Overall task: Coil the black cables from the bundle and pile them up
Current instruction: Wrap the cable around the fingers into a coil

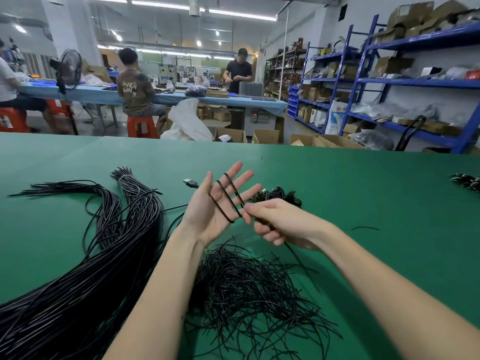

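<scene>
The left hand (217, 203) is held palm up above the table with its fingers straight and spread. It serves as a former: the black cable (228, 196) crosses the palm and fingers in about three turns, and the splayed fingers keep the loops equal and apart.

The right hand (278, 222) pinches the running part of the same cable between thumb and forefinger just beside the left palm, with the other fingers curled beneath. This grip feeds the cable and keeps tension on each turn. The free tail drops from the right hand toward the near edge of the table. A USB plug (190, 183) lies beyond the left hand; it probably ends this cable, but the link is hidden behind the fingers.

The source bundle (124, 229) lies to the left within easy reach, banded near its far end. The pile of coiled cables (279, 196) sits just behind the right hand, so a finished coil needs only a short move. A heap of thin black ties (249, 289) lies below the wrists on the green table (363, 190), presumably for binding each coil.
</scene>
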